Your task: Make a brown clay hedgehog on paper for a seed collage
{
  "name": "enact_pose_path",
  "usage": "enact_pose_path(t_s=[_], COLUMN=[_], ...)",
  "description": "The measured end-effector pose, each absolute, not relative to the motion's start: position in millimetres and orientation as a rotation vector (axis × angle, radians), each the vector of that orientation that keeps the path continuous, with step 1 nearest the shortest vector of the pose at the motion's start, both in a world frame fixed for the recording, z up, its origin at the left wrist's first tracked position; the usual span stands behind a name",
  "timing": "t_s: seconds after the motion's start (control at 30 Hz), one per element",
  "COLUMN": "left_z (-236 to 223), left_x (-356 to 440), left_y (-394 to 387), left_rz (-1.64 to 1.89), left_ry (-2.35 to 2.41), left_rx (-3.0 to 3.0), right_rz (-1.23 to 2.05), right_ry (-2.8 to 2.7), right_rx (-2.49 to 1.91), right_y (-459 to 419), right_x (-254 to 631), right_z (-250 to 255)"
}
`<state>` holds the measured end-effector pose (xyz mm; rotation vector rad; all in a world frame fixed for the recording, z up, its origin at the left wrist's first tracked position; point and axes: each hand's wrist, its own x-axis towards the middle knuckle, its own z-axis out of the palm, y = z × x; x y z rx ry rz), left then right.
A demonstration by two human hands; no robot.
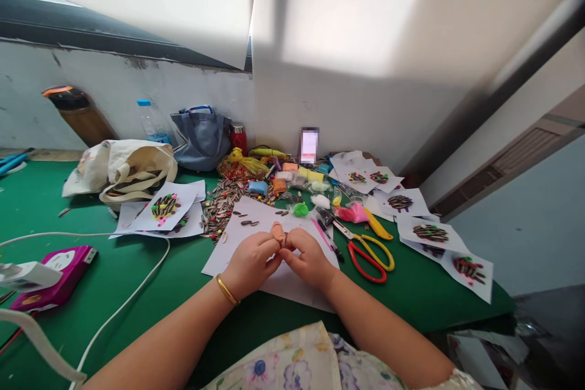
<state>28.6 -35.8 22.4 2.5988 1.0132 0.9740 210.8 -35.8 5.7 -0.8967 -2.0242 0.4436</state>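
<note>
While left hand (253, 261) and right hand (311, 259) pinch peach lump (277, 231) near-end, its long axis points away from the wearer.

A blue bag (202, 140) stands by the wall, a water bottle (153, 123) just behind and to its left. A phone (309, 146) is propped upright (its screen lit), and a purple box (55, 277) lies at the table's left.
</note>
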Motion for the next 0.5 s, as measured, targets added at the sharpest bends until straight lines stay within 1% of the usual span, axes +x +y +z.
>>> enact_pose_path(t_s=[0.23,0.5], left_z=[22.4,26.9], left_x=[29.3,28.0], left_y=[-35.4,-36.8], left_rz=[0.964,0.908], left_ry=[1.005,0.991], left_rx=[2.523,2.361], right_rz=[0.399,0.379], right_ry=[-2.105,-2.059], right_rx=[-0.897,-0.891], right_y=[-36.4,-38.1], right_x=[214.5,213.1], right_z=[9.3,12.2])
